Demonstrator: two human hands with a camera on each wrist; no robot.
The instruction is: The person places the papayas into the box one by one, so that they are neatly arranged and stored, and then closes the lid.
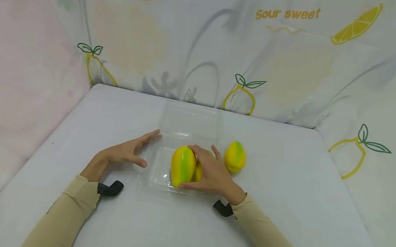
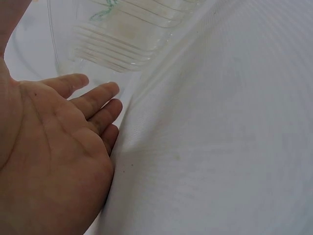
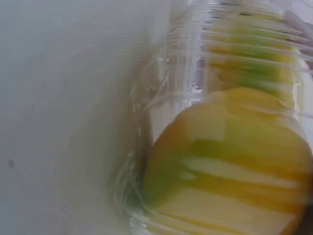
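My right hand (image 1: 212,172) grips a yellow mango (image 1: 182,166) with a green stripe, thumb at its near end and fingers at its far end. This mango is over the base of a clear plastic clamshell box (image 1: 158,166). Another mango (image 1: 198,172) shows beside it, mostly hidden under the hand. Through the box's ribbed wall, the right wrist view shows a blurred near mango (image 3: 230,161) and a farther mango (image 3: 254,54). At the box's left side, my left hand (image 1: 127,151) is held with fingers extended and thumb apart, palm towards the box, holding nothing.
A third mango (image 1: 235,156) stands on the white table (image 1: 282,206), just right of the box. The box's clear lid (image 1: 191,119) lies folded back towards the patterned backdrop (image 1: 203,43). Black curved pieces (image 1: 111,188) sit at both wrists.
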